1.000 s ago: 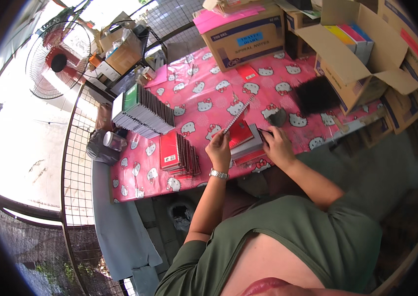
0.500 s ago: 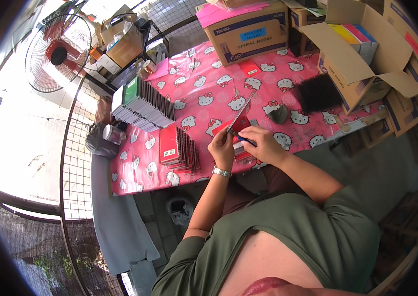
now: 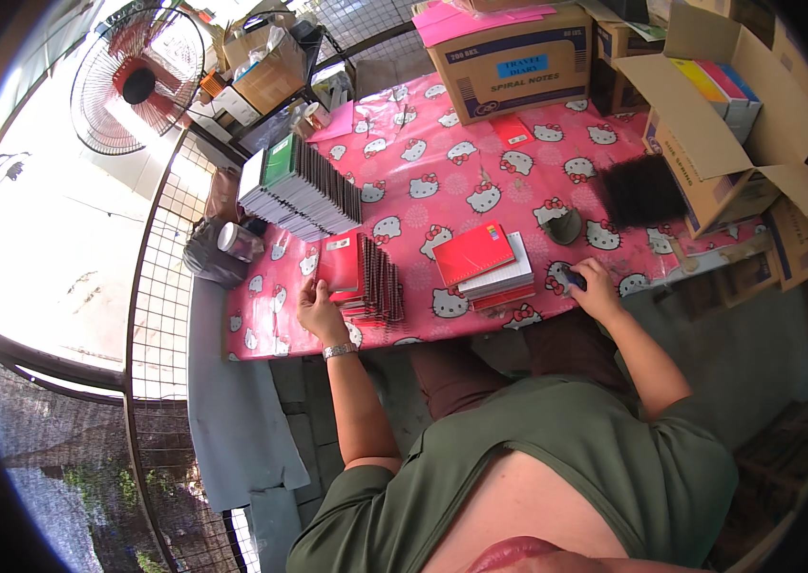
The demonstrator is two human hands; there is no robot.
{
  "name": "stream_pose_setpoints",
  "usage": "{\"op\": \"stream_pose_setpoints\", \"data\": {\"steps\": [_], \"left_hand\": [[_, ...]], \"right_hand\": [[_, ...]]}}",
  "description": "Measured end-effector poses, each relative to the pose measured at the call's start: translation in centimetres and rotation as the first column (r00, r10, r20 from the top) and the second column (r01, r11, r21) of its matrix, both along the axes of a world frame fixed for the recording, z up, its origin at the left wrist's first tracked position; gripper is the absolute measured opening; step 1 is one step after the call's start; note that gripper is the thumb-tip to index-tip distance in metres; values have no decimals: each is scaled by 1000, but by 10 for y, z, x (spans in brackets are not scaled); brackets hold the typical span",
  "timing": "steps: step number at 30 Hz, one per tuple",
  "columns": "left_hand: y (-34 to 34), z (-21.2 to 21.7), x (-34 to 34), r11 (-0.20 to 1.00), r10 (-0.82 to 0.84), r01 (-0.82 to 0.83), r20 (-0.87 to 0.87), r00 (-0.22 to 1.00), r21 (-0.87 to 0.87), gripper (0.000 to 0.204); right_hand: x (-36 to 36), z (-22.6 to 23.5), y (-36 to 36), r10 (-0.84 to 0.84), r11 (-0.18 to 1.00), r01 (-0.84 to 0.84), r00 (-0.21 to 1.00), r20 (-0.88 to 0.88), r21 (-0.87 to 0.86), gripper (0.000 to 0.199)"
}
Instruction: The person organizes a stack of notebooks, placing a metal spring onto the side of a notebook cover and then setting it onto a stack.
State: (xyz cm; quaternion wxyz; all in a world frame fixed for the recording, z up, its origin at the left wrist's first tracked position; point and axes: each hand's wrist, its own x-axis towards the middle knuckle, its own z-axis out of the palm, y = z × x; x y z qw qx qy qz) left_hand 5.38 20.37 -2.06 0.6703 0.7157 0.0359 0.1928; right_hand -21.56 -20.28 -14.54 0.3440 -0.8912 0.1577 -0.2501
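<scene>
My left hand (image 3: 323, 310) is at the left of the table, thumb and fingers closed on the near left corner of a red spiral notebook (image 3: 339, 264). That notebook lies on top of a stack of red spiral notebooks (image 3: 375, 291). My right hand (image 3: 597, 289) rests near the table's front edge, closed around a small tool with a dark blue handle (image 3: 575, 278); its working end is hidden. Between my hands sits a short pile of notebooks, with a red cover (image 3: 472, 254) lying askew over white pages (image 3: 501, 277).
A tall stack of green-covered notebooks (image 3: 304, 191) stands behind the red stack. A closed carton (image 3: 518, 72) and an open carton (image 3: 709, 158) fill the back and right. A bundle of black bristle-like strands (image 3: 644, 186) and a grey-green rounded object (image 3: 561, 225) lie on the pink tablecloth (image 3: 404, 215).
My hands have moved apart. The left has carried a red spiral notebook left onto the red stack; the right has moved right with the blue-handled tool. The view has shifted slightly.
</scene>
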Motion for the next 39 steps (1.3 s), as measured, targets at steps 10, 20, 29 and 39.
{"op": "stream_pose_setpoints", "data": {"steps": [10,20,29,39], "left_hand": [[-42,20,-15,475,207,-263,184,961,839,26],[-202,-27,9,34,-690,803,-567,449,595,34],[-201,-15,-24,136,-820,518,-197,537,845,39],[-169,-20,-108,-104,-895,123,-147,422,987,23]], "right_hand": [[80,16,-130,-550,775,465,830,-93,-428,25],[99,20,-155,-508,852,372,758,-408,-369,21],[81,67,-132,-414,879,380,908,-67,-288,17],[52,78,-72,-208,969,231,954,215,-86,18]]}}
